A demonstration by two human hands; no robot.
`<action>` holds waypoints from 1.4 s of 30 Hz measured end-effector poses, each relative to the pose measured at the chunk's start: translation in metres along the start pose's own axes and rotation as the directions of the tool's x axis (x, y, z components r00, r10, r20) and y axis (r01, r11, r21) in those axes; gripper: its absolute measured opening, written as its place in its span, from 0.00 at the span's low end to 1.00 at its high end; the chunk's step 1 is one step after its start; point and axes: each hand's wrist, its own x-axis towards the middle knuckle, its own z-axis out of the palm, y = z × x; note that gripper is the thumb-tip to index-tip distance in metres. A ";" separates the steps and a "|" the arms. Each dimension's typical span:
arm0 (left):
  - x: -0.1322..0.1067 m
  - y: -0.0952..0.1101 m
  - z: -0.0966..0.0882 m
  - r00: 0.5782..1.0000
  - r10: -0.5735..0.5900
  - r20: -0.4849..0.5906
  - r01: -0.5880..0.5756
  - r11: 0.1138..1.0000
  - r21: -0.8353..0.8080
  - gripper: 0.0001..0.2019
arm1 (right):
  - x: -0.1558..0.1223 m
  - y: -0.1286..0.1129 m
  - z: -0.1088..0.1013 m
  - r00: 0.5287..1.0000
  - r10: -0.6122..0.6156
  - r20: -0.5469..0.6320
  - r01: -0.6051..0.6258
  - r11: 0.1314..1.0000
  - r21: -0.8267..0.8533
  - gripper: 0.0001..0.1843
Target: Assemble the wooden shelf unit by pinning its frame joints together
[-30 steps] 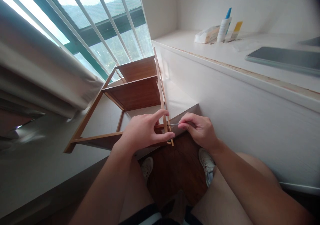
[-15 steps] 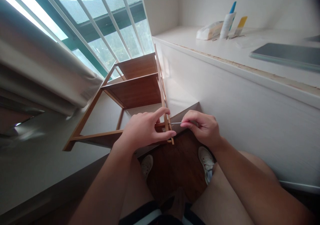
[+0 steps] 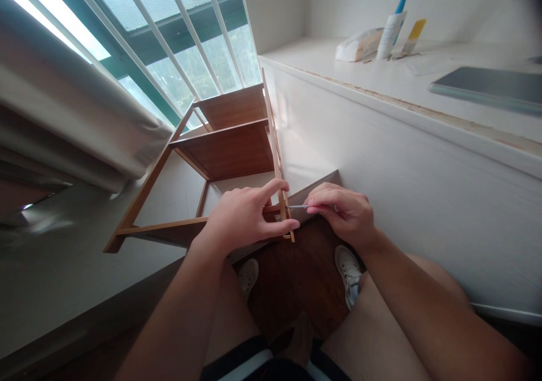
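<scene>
A brown wooden shelf rack lies on its side on a white window ledge. My left hand grips the rack's near corner post, thumb below and index finger above. My right hand pinches a thin metal tool whose tip meets the side of that post. Both hands are closed.
A white counter at right carries a white tube with a blue cap, a yellow-capped tube, a white packet and a dark tablet. A barred window and a curtain fill the left. My knees and white shoes are below on the dark floor.
Both hands keep their grip on the post and tool. The view has tilted slightly, so the rack and counter sit a little higher in the picture.
</scene>
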 end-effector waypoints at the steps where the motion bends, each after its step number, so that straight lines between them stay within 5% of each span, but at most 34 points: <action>1: 0.000 0.000 0.000 1.000 0.000 -0.001 0.000 1.000 0.000 0.31 | 0.000 0.000 0.000 1.000 0.001 -0.004 -0.001 1.000 0.000 0.07; 11: 0.000 -0.001 0.001 1.000 -0.002 0.004 0.002 1.000 0.010 0.30 | 0.000 0.001 0.004 0.995 0.085 -0.044 -0.086 0.996 -0.035 0.01; 26: 0.000 0.001 0.005 1.000 0.003 -0.019 -0.003 1.000 0.022 0.31 | -0.003 0.000 0.007 0.968 0.204 -0.147 -0.225 0.963 -0.146 0.13; 42: 0.000 0.004 0.006 0.999 -0.001 -0.033 0.001 1.000 0.007 0.29 | -0.006 0.002 0.000 0.987 0.144 -0.069 -0.152 0.978 -0.140 0.03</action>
